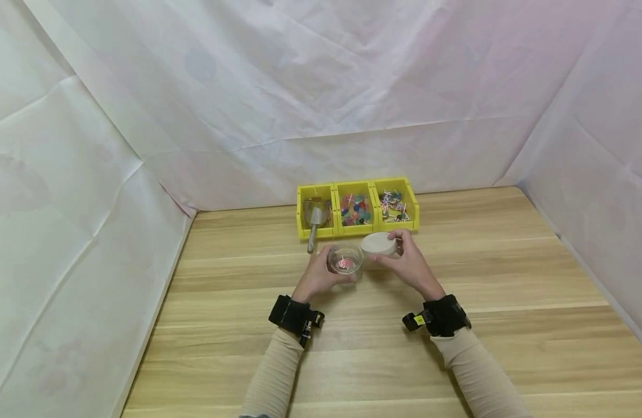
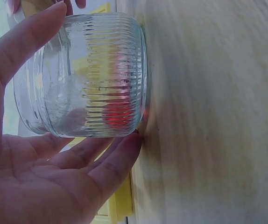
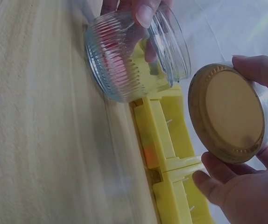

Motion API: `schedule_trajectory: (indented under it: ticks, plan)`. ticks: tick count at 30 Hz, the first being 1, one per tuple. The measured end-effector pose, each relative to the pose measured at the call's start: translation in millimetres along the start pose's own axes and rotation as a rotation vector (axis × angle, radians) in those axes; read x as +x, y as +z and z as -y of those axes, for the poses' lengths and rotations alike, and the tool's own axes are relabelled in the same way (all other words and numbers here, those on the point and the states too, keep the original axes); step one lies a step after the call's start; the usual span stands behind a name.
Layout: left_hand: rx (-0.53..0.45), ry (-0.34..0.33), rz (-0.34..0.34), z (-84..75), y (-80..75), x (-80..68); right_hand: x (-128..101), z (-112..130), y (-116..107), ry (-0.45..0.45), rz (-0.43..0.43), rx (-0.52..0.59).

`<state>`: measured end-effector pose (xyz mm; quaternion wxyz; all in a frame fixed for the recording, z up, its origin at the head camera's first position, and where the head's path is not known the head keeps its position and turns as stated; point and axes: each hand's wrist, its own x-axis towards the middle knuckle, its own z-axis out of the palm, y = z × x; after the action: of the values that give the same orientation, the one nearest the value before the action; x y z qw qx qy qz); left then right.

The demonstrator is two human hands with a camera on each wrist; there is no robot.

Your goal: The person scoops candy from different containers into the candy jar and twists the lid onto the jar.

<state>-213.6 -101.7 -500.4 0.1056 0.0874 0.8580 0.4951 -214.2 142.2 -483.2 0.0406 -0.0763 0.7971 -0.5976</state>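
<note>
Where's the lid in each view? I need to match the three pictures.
Head: the lid is at centre, held by the right hand, just right of the jar.
Left wrist: only a cut-off sliver at the top left edge, possibly the lid; cannot tell.
Right wrist: at right, underside showing.
Shared landmark: the ribbed jar.

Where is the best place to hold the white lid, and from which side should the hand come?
Grip the lid by its round rim, from above, fingers and thumb on opposite edges. It is a flat disc, and the right hand already holds it so, beside the glass jar.
</note>
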Motion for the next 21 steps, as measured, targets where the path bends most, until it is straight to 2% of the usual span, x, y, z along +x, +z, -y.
schedule_trajectory:
  ticks: [8, 21]
  plan:
    - [0.005, -0.008, 0.007, -0.7, -0.6, -0.5, -2.0, 0.6, 6.3, -0.002, 0.057, 0.006]
    - [-0.009, -0.004, 0.017, -2.7, 0.2, -2.8, -2.2, 1.8, 26.7, -0.068, 0.124, -0.009]
